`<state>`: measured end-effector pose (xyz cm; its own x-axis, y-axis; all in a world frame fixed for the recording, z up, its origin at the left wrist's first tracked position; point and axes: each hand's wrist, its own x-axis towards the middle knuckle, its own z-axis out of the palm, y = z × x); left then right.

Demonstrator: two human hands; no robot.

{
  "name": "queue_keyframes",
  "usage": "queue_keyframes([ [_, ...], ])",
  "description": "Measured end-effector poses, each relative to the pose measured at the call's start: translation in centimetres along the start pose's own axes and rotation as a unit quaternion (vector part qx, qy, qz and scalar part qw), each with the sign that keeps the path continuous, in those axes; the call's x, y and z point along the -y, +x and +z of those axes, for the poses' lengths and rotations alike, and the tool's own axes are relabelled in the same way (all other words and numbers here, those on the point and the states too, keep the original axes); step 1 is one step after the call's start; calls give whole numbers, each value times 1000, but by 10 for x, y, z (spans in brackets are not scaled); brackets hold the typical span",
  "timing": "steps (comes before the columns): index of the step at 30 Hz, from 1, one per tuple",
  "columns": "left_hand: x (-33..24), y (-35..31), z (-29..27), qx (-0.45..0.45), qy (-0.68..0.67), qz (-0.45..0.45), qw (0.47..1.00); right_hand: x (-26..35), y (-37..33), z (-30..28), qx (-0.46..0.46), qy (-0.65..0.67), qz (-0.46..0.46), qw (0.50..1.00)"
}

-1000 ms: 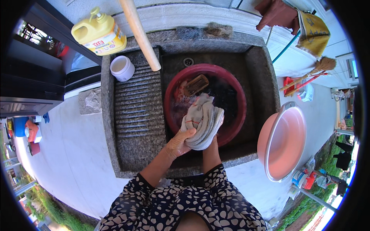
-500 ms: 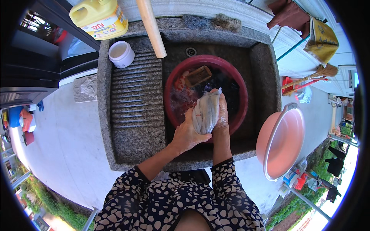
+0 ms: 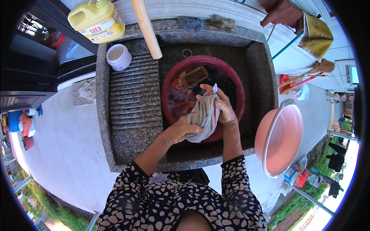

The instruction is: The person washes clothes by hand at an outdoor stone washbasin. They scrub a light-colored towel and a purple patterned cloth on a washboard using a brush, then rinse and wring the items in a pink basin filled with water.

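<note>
A wet grey cloth [image 3: 206, 115], bunched and twisted, is held between my two hands above the near part of a dark red basin [image 3: 243, 96]. My left hand [image 3: 179, 130] grips its lower left side, thumb across the folds. At the upper right end, my right hand [image 3: 225, 109] has its thumb on the cloth and its fingers curled behind. A pale corner of cloth sticks up between those fingers. In the basin's sudsy water are dark and reddish cloths, and a brown wooden-looking block [image 3: 195, 76] lies at the far left.
The basin stands in a stone sink [image 3: 262, 77] with a ribbed washboard [image 3: 135, 92] on the left. A white tub [image 3: 118, 57], a wooden rolling pin-like stick [image 3: 147, 30] and a yellow detergent jug [image 3: 98, 23] are at the far left. A pink basin [image 3: 283, 142] stands right of the sink.
The cloth has gone from tightly squeezed to looser, its folds now showing. My right hand has shifted right and its fingers have loosened; my left hand has moved slightly left.
</note>
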<state>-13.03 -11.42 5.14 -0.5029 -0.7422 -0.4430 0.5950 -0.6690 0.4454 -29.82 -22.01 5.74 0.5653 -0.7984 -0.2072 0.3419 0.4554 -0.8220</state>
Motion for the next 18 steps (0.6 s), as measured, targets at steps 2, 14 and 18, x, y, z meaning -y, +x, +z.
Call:
queue_keyframes([
  [2,-7,-5,10,0,-1,-12,1000,8,1,4,-22,5,30,999],
  [14,6,-5,46,-225,458,98,854,24,11,14,-54,-187,69,978],
  [18,23,10,33,-265,483,130,824,2,14,5,-31,-326,28,944],
])
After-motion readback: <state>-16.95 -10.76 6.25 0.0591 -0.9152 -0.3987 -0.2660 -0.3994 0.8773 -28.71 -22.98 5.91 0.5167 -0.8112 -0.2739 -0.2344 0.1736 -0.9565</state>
